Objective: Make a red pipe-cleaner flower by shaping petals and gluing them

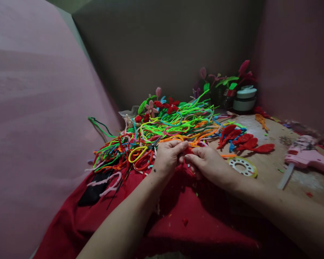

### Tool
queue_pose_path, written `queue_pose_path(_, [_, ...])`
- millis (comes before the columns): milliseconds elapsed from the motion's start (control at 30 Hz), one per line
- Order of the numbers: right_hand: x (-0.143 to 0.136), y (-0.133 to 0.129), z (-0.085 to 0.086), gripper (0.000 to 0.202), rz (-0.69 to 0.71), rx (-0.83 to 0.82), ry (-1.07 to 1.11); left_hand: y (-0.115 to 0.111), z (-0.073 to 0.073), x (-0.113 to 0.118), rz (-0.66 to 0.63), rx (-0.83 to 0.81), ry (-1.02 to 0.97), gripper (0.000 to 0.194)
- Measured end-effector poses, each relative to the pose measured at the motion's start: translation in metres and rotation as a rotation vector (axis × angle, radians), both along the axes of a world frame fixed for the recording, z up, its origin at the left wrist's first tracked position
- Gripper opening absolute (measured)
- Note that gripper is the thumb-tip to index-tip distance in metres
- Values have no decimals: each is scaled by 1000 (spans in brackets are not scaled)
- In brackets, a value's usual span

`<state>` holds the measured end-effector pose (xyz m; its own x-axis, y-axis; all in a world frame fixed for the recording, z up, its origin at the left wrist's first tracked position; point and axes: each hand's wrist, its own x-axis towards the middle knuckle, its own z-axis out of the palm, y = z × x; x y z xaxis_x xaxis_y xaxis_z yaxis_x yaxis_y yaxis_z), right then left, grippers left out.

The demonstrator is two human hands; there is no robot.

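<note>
My left hand [169, 156] and my right hand [206, 163] meet above the front of the red cloth [205, 219]. Both have their fingers closed on a small red fuzzy piece [189, 150], mostly hidden between the fingertips. Just behind the hands spreads a big heap of pipe cleaners [167, 126] in green, orange, red and other colours. Scissors with yellow and red handle loops [137, 154] lie in the heap, left of my left hand. Several red petal shapes [248, 143] rest beyond my right hand, and a tape roll [242, 167] is near my right wrist.
A pink glue gun [307, 156] lies at the right. Fuzzy flowers [171, 105] stand behind the heap. A lidded container [244, 99] is at the back right. On the left are a black flat object [93, 190] and a pink wall [43, 126].
</note>
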<state>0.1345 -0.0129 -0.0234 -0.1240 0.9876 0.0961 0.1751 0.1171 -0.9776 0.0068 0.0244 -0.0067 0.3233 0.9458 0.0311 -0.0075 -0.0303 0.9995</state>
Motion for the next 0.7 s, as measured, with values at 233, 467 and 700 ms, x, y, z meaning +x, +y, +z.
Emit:
queue_pose_path(233, [6,-1,3,39,159,-59,229,-5,11,0,-25,8,-13,27])
queue_pose_path(467, [13,2,6,29,87,-27,355,-4,15,-4,-9,38,17,28])
queue_pose_path(700, [15,3,7,34,27,-66,237,-5,11,-2,-45,30,26,25])
